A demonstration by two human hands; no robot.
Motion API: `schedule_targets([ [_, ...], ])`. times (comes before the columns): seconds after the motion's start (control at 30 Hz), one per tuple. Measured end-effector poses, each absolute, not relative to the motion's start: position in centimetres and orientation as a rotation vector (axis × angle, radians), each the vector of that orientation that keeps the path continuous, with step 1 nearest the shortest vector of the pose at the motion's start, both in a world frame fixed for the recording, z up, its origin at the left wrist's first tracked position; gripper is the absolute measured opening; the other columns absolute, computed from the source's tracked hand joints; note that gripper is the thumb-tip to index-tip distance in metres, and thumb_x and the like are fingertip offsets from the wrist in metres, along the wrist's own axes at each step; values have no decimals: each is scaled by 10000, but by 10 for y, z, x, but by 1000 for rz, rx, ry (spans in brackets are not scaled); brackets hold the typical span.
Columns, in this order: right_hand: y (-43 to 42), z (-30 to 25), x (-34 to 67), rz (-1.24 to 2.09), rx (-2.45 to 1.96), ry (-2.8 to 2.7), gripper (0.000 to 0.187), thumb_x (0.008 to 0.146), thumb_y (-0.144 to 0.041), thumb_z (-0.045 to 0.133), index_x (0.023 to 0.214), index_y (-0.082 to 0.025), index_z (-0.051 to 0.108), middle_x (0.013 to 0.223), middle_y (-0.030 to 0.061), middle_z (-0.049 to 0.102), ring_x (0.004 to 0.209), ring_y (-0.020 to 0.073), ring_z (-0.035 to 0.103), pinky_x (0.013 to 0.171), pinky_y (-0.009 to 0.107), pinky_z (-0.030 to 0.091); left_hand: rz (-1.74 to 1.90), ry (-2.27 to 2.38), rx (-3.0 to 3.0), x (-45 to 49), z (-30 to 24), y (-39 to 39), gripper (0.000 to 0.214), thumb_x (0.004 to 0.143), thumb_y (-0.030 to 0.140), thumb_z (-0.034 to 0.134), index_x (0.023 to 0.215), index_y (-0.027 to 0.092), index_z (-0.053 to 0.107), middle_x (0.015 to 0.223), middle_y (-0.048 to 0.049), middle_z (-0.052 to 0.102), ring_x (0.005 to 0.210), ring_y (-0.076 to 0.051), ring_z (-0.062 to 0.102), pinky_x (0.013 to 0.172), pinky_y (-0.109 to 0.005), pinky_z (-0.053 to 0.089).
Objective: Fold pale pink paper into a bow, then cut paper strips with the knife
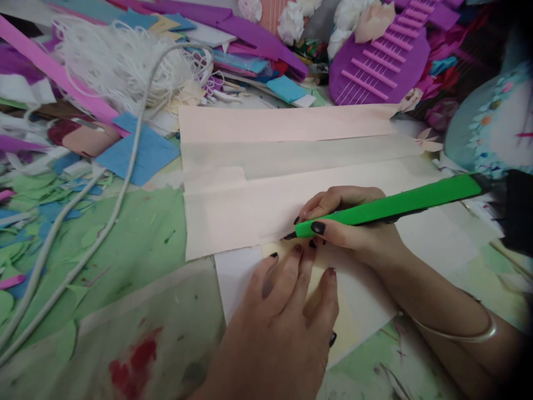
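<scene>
Gripping a green cutter [391, 206] in a closed, pen-like hold, the right hand [353, 228] rests on a pale pink sheet [266, 205], with the dark tip of the tool touching the sheet close to its lower edge. The tool's green body slants up and to the right, away from the fingers. A thin metal bangle [458, 333] circles the right wrist. Just below the tip, the left hand [287, 322] lies flat with fingers spread and gripping nothing, pressing down on a white card [235, 278] that sticks out from under the pink sheet; its fingertips sit just beside the cutter's tip. The pink sheet shows several lengthwise folds and runs across the middle of the green worktop [145, 239], which is spotted with paint, including a red smear [133, 361] near the lower left. A white cord [120, 189] curves across the worktop to the left of the sheet. Beside it lies a blue paper scrap [141, 150], and farther up a tangle of white string [120, 61]. At the upper right, well apart from the hands, sits a purple shape with pink strips [383, 61], next to white paper flowers [291, 22].
</scene>
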State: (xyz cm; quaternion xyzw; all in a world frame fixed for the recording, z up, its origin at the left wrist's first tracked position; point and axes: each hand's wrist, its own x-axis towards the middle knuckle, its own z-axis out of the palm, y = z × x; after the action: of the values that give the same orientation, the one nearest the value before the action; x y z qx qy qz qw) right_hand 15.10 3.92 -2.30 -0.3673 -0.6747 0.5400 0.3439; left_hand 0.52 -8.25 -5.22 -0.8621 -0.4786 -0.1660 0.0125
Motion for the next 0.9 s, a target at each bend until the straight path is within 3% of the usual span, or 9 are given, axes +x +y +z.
schedule_targets([
  [0.9, 44, -29, 158, 1350, -941, -1780, 65, 708, -270, 719, 693, -223, 676, 770, 27, 703, 743, 190, 673, 627, 302, 554, -502, -1506, -2686, 6, -53, -82, 466, 913, 430, 452, 1322, 208, 475, 1378, -149, 500, 1298, -279, 419, 985, -460, 293],
])
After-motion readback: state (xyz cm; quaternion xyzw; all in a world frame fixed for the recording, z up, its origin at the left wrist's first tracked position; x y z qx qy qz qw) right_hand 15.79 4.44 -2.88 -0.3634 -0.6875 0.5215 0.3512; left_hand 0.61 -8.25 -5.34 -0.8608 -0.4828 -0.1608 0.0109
